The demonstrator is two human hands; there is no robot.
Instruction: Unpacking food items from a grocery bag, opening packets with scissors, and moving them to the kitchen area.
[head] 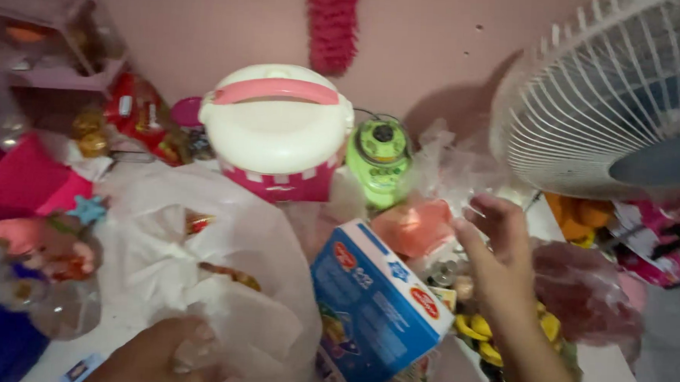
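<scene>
**My hands among bags and boxes on a crowded surface**

The biggest thing before me is the white electric fan (589, 95) at the upper right; its round wire grille leans over the corner, in front of the pink wall (423, 34). Next in size is the white plastic bag (199, 276) at the lower left, crumpled and half transparent; some small reddish and brown packets show through it. Behind it stands the round white container (275, 127) with a pink handle on the lid and a pink base with white squares. Just right of the bag lies the blue cardboard box (377, 307), tilted, with red oval labels and a white star on its blue faces; its lower side shows colourful pictures. A reddish transparent bag (588, 293) lies at the right, below the fan; a small green round toy pot (380, 158) stands right of the white container; a pale pink soft packet (415, 225) lies just above the box.

My left hand (165, 355) is at the bottom edge, fingers closed on the plastic of the white bag. My right hand (497, 259) is raised, open, fingers loosely spread and holding nothing; it hovers just right of the blue box and near the pink packet, touching neither as far as I see.
</scene>
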